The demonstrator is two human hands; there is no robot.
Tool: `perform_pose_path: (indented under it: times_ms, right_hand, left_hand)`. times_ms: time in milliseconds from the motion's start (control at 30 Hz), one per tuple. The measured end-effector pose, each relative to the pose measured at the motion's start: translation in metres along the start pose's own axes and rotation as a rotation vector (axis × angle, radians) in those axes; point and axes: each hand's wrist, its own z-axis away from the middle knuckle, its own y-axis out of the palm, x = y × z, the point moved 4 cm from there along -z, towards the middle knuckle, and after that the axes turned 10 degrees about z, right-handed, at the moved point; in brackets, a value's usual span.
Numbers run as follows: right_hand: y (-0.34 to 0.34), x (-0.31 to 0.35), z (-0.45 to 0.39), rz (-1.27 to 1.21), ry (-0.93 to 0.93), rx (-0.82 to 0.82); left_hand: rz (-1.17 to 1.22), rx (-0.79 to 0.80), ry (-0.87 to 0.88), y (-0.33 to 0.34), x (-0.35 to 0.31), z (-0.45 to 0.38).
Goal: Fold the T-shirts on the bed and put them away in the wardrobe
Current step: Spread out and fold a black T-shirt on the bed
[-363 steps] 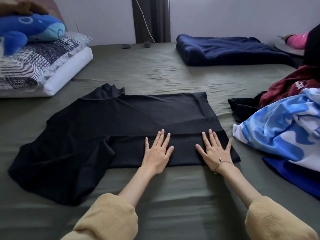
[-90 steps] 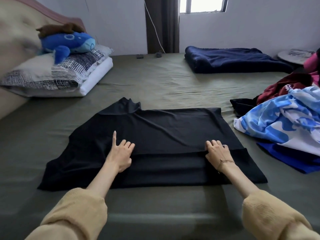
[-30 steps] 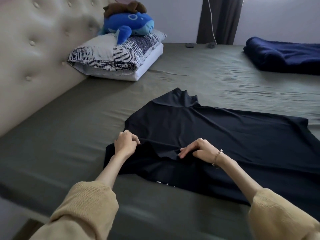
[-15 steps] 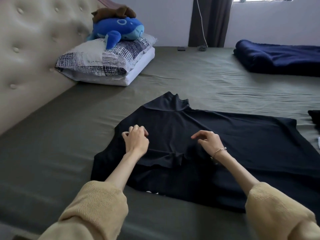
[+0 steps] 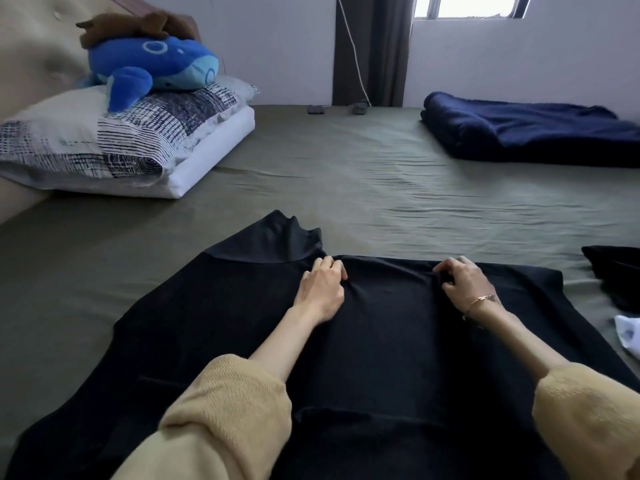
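Note:
A black T-shirt (image 5: pixel 384 341) lies spread on the olive bed sheet (image 5: pixel 346 174), its collar (image 5: pixel 273 244) pointing away from me at the far left. My left hand (image 5: pixel 320 289) grips the shirt's far edge just right of the collar, fingers curled into the cloth. My right hand (image 5: pixel 464 282), with a thin bracelet at the wrist, grips the same far edge further right. A folded flap of the shirt lies between my forearms, its near edge showing as a crease low in the view.
Stacked pillows (image 5: pixel 114 147) with a blue plush whale (image 5: pixel 152 69) sit at the back left by the padded headboard. A folded navy blanket (image 5: pixel 533 133) lies at the back right. Dark clothing (image 5: pixel 616 275) and a bit of white cloth (image 5: pixel 628 336) lie at the right edge.
Both hands have carried the near sleeve part of the shirt away from me to its far edge. The view has swung right and closer.

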Motion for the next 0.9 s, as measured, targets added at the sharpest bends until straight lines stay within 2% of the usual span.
perform_pose_path:
  times_ms: [233, 433, 633, 900]
  right_hand:
    - [-0.011, -0.064, -0.033, 0.314, 0.031, 0.072]
    - [-0.029, -0.092, -0.029, 0.526, -0.015, -0.046]
    - [-0.047, -0.093, 0.007, 0.618, -0.016, -0.061]
    - [-0.064, -0.095, 0.07, 0.576, -0.005, 0.033]
  left_hand:
    - [-0.295, -0.008, 0.066, 0.014, -0.004, -0.05]
    - [-0.571, -0.032, 0.086, 0.008, -0.017, -0.055]
    - [-0.607, 0.06, 0.045, -0.002, -0.02, -0.022]
    - [-0.856, 0.184, 0.091, -0.021, -0.029, 0.046]
